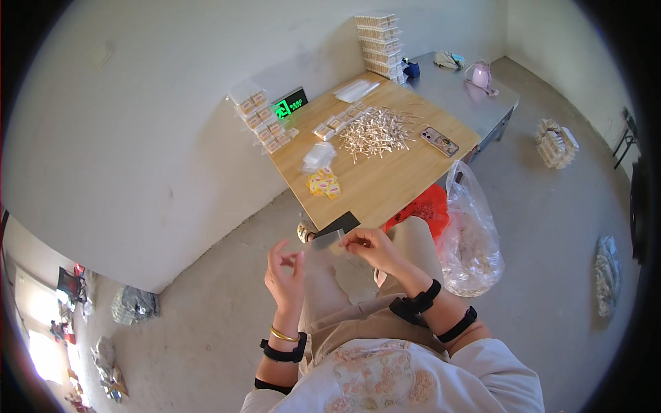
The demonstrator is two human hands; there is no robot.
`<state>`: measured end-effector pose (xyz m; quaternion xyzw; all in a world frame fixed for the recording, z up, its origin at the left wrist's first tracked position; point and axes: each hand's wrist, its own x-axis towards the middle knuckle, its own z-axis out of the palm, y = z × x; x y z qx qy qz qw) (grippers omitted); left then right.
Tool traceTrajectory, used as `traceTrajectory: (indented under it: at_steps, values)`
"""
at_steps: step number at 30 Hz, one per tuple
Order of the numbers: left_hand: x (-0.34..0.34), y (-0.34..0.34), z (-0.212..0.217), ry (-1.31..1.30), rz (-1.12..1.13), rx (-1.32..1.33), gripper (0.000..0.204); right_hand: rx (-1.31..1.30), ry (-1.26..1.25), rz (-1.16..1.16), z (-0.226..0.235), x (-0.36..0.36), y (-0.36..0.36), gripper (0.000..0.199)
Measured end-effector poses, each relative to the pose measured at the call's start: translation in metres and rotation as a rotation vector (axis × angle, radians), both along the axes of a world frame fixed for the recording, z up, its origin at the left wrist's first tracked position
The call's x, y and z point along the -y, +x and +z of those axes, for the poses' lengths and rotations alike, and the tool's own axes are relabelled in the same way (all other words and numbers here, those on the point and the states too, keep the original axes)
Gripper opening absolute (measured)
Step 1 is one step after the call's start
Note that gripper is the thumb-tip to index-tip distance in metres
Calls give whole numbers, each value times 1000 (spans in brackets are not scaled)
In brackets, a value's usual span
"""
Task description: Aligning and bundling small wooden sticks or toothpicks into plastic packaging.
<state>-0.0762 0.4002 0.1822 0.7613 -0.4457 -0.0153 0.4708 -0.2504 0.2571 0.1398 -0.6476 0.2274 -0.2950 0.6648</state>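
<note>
A small clear plastic bag (329,240) hangs above my lap, pinched at its right end by my right hand (372,248). Its left end is blurred near my left hand (284,272), which is raised with thumb and fingers apart; no grip on the bag shows there. Ahead, on the wooden table (406,180), lies a loose pile of cotton swabs (377,133). Beside it are a row of small packed bundles (339,122), a stack of clear bags (319,157) and several yellow cards (323,183).
Stacked packs (261,122) lean by the wall near a green lit sign (290,103). A taller stack (380,45) stands at the back. A phone (439,141) lies at right. A clear sack (472,241) and red bag (428,208) sit beside my leg.
</note>
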Motion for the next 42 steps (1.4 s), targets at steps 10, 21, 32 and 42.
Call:
traceTrajectory:
  at_steps: [10, 21, 32, 42]
  values:
    - [24, -20, 11, 187, -343, 606, 83, -5, 38, 155, -7, -6, 8, 19]
    - [24, 0, -15, 205, -462, 453, 63, -73, 103, 202, -40, -8, 23, 15]
    - [24, 13, -46, 386, -462, 483, 76, -44, 171, 299, -69, -4, 39, 12]
    - [34, 21, -44, 424, -497, 358, 70, -17, 213, 365, -72, 8, 42, 19]
